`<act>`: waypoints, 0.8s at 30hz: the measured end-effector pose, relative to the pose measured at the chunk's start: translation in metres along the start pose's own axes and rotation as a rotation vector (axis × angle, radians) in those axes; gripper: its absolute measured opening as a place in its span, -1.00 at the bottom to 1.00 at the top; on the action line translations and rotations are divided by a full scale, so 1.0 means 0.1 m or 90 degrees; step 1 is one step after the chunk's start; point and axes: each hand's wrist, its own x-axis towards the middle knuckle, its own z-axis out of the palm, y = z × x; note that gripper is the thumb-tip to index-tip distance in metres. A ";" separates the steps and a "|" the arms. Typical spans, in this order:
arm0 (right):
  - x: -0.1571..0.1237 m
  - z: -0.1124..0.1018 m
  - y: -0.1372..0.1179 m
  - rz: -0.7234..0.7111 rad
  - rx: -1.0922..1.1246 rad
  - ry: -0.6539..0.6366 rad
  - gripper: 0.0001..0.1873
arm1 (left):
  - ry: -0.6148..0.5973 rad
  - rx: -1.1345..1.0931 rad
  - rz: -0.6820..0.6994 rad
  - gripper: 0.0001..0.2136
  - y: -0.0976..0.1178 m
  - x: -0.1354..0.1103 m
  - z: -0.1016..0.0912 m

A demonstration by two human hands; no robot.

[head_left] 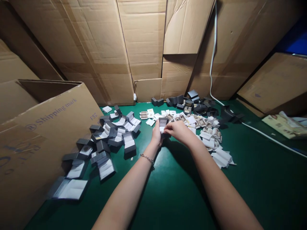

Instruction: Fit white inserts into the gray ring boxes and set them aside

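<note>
My left hand (156,134) is closed around a small dark hinged box (163,121) with a white lining, its lid raised. Over the mouth of that box, my right hand (177,130) has its fingers pinched together at the lining; whether they grip a piece of it is too small to make out. Several similar dark boxes with white insides (129,142) lie with lids up to the left. Beyond and to the right of my hands spreads a heap of small white and beige inserts (201,121). Dark boxes and pieces (177,100) are piled behind it.
A large cardboard carton (72,111) printed "Shipping mark" stands at the left on the green tabletop (168,191). Cardboard panels (146,38) wall off the back. A white cable (213,51) hangs down and crosses the right side, near a yellowish printed packet (283,126).
</note>
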 end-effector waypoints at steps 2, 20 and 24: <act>-0.01 -0.01 0.00 0.000 -0.004 -0.003 -0.83 | -0.008 0.000 0.007 -0.66 0.01 -0.01 0.01; 0.00 0.04 0.00 0.019 -0.010 0.017 -0.88 | 0.004 0.003 0.061 -0.68 -0.02 0.01 0.01; 0.01 0.07 0.01 0.005 -0.009 0.025 -0.88 | 0.001 0.015 0.060 -0.67 -0.02 0.02 -0.02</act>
